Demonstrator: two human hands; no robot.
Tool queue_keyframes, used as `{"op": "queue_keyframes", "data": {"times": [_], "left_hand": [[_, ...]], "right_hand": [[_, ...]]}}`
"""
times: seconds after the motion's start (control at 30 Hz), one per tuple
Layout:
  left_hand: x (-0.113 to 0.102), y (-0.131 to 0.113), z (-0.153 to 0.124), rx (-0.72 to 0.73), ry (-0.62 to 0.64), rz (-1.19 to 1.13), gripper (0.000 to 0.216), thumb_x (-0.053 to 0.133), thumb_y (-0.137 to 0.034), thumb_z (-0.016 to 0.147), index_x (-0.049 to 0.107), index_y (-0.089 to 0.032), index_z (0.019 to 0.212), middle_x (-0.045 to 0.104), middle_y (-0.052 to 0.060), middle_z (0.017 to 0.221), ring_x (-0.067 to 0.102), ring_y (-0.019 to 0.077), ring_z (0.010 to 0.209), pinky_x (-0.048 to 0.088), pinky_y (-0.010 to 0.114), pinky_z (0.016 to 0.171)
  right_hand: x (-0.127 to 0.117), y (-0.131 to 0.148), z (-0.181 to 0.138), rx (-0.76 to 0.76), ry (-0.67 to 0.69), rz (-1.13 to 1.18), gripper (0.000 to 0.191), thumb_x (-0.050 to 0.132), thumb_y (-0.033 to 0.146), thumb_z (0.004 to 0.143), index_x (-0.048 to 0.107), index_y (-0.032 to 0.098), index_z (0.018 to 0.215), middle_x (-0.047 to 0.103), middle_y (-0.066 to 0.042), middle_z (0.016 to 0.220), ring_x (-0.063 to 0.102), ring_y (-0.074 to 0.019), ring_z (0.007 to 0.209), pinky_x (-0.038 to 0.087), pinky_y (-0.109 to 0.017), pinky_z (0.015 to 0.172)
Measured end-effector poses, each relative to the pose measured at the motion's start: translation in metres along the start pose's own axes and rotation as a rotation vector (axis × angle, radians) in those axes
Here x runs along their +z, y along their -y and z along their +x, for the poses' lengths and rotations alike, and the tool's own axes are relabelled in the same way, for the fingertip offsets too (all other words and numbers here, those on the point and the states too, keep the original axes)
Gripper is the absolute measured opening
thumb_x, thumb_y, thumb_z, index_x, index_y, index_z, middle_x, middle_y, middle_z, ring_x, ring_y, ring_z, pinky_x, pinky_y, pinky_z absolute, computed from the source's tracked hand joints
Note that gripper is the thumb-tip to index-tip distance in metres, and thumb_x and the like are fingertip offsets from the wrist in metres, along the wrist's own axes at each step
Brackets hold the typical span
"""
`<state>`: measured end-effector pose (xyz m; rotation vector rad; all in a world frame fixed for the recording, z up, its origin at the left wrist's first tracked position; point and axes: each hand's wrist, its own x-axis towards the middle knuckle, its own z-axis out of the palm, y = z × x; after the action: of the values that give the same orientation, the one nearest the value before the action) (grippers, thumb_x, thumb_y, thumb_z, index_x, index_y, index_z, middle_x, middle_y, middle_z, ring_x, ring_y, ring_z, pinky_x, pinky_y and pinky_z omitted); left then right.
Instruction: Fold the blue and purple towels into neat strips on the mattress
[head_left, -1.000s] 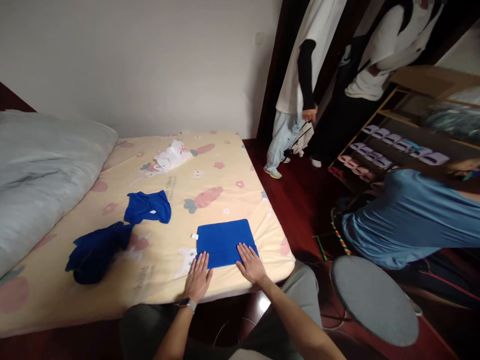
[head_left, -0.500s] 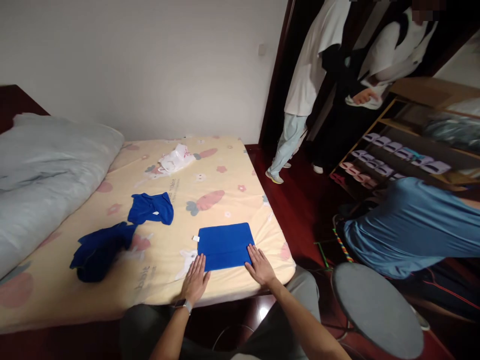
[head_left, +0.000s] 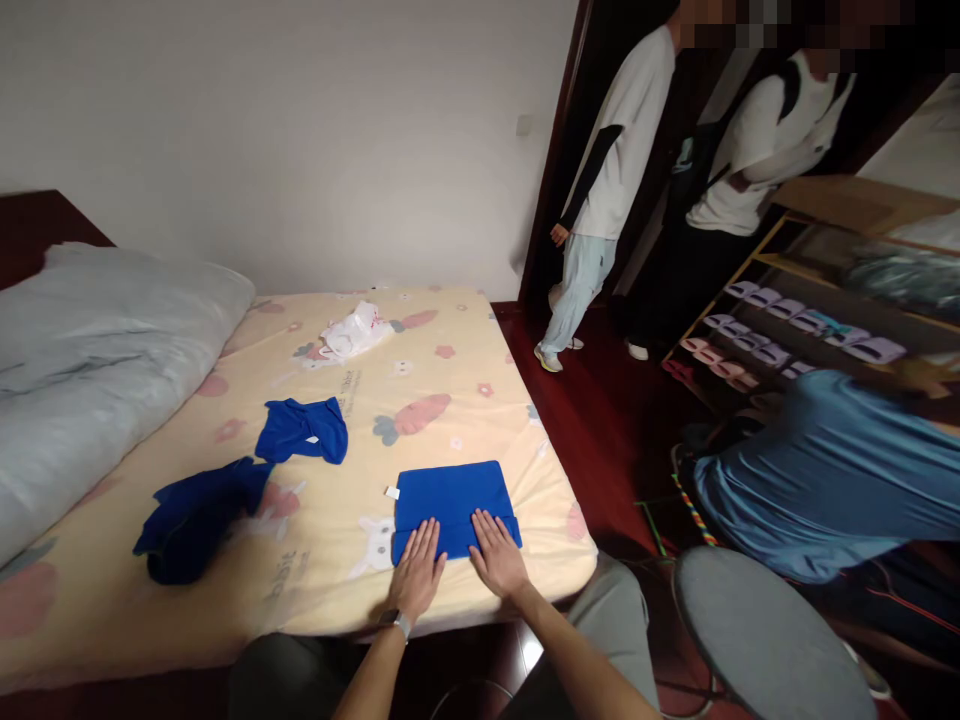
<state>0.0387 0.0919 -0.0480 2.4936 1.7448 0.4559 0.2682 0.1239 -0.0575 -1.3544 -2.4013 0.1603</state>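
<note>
A blue cloth, folded into a flat rectangle with a white tag at its left edge, lies on the bed near the front. My left hand rests flat on its lower left part, fingers stretched out. Flat on the lower right part is my right hand, its fingers also extended. A fold line runs across the cloth near the fingertips. To the left lie two more blue cloths: a spread one with a small white label and a crumpled darker one.
A white plastic bag sits farther back on the patterned bed sheet. A grey quilt covers the left side. On the right are a round stool, a crouching person in blue, a shoe rack and two standing people.
Both hands have moved inward from the cloth's side edges onto its lower part. The view has tilted slightly up. A standing person has lowered an arm.
</note>
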Motion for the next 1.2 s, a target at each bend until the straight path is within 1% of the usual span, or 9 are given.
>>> {"op": "queue_keyframes", "data": {"times": [0.17, 0.27, 0.37, 0.5, 0.7, 0.87, 0.97, 1.1, 1.2], "left_hand": [[-0.014, 0.047, -0.021, -0.023, 0.029, 0.006, 0.07, 0.037, -0.044, 0.1, 0.007, -0.024, 0.16, 0.03, 0.006, 0.163, 0.03, 0.0229, 0.15, 0.032, 0.047, 0.122], [-0.024, 0.063, -0.026, 0.03, 0.075, -0.027, 0.071, 0.042, -0.043, 0.098, 0.012, -0.025, 0.16, 0.031, 0.006, 0.163, 0.031, 0.0233, 0.15, 0.035, 0.044, 0.121], [-0.027, 0.073, -0.033, -0.002, 0.069, -0.044, 0.065, 0.041, -0.032, 0.097, 0.021, -0.026, 0.159, 0.032, 0.005, 0.163, 0.035, 0.0217, 0.148, 0.038, 0.04, 0.119], [-0.023, 0.079, -0.041, -0.087, -0.009, -0.049, 0.06, 0.038, -0.019, 0.094, 0.035, -0.03, 0.154, 0.041, 0.002, 0.159, 0.045, 0.0188, 0.142, 0.042, 0.037, 0.117], [-0.017, 0.08, -0.042, -0.091, -0.019, -0.097, 0.059, 0.042, -0.021, 0.095, 0.038, -0.033, 0.152, 0.043, 0.0, 0.158, 0.045, 0.0201, 0.142, 0.042, 0.041, 0.117], [-0.016, 0.087, -0.039, -0.098, -0.056, -0.236, 0.052, 0.041, -0.021, 0.096, 0.045, -0.034, 0.147, 0.053, 0.001, 0.15, 0.05, 0.0206, 0.138, 0.045, 0.045, 0.115], [-0.017, 0.09, -0.034, -0.146, -0.085, -0.351, 0.047, 0.042, -0.021, 0.095, 0.053, -0.033, 0.14, 0.06, 0.002, 0.142, 0.055, 0.0213, 0.132, 0.047, 0.047, 0.113], [-0.022, 0.092, -0.021, -0.28, -0.116, -0.487, 0.035, 0.048, -0.034, 0.095, 0.063, -0.028, 0.126, 0.068, 0.006, 0.128, 0.062, 0.0232, 0.12, 0.052, 0.044, 0.106], [-0.028, 0.091, -0.01, -0.341, -0.136, -0.561, 0.036, 0.049, -0.046, 0.095, 0.066, -0.024, 0.117, 0.07, 0.01, 0.121, 0.065, 0.025, 0.114, 0.053, 0.043, 0.102]], "right_hand": [[-0.022, -0.054, -0.016, 0.013, 0.086, 0.032, 0.066, 0.037, 0.039, 0.103, 0.013, 0.017, 0.16, 0.025, -0.009, 0.163, 0.026, -0.0248, 0.151, 0.029, -0.045, 0.121], [-0.036, -0.068, -0.02, -0.039, 0.17, 0.071, 0.074, 0.044, 0.041, 0.098, 0.012, 0.015, 0.16, 0.022, -0.011, 0.164, 0.025, -0.0256, 0.151, 0.028, -0.046, 0.122], [-0.042, -0.073, -0.025, -0.043, 0.138, 0.059, 0.079, 0.051, 0.032, 0.09, 0.018, 0.015, 0.16, 0.023, -0.012, 0.164, 0.027, -0.0279, 0.15, 0.028, -0.049, 0.122], [-0.039, -0.075, -0.035, -0.039, 0.032, 0.033, 0.072, 0.047, 0.014, 0.084, 0.035, 0.021, 0.155, 0.04, -0.009, 0.158, 0.04, -0.0261, 0.144, 0.035, -0.05, 0.119], [-0.033, -0.077, -0.038, -0.048, -0.008, 0.068, 0.063, 0.046, 0.011, 0.087, 0.045, 0.02, 0.149, 0.052, -0.009, 0.149, 0.049, -0.0246, 0.137, 0.041, -0.049, 0.116], [-0.035, -0.08, -0.036, -0.003, -0.007, 0.205, 0.057, 0.05, 0.015, 0.088, 0.049, 0.022, 0.145, 0.056, -0.008, 0.146, 0.052, -0.0256, 0.134, 0.042, -0.05, 0.114], [-0.036, -0.078, -0.031, 0.107, -0.037, 0.317, 0.049, 0.052, 0.02, 0.088, 0.057, 0.022, 0.137, 0.062, -0.009, 0.139, 0.057, -0.0266, 0.128, 0.044, -0.049, 0.111], [-0.041, -0.076, -0.018, 0.298, -0.07, 0.485, 0.035, 0.049, 0.033, 0.094, 0.066, 0.021, 0.122, 0.07, -0.01, 0.123, 0.064, -0.0279, 0.114, 0.049, -0.046, 0.103], [-0.048, -0.078, -0.005, 0.365, -0.037, 0.597, 0.038, 0.043, 0.045, 0.098, 0.067, 0.022, 0.115, 0.073, -0.01, 0.113, 0.066, -0.028, 0.105, 0.052, -0.042, 0.095]]}}
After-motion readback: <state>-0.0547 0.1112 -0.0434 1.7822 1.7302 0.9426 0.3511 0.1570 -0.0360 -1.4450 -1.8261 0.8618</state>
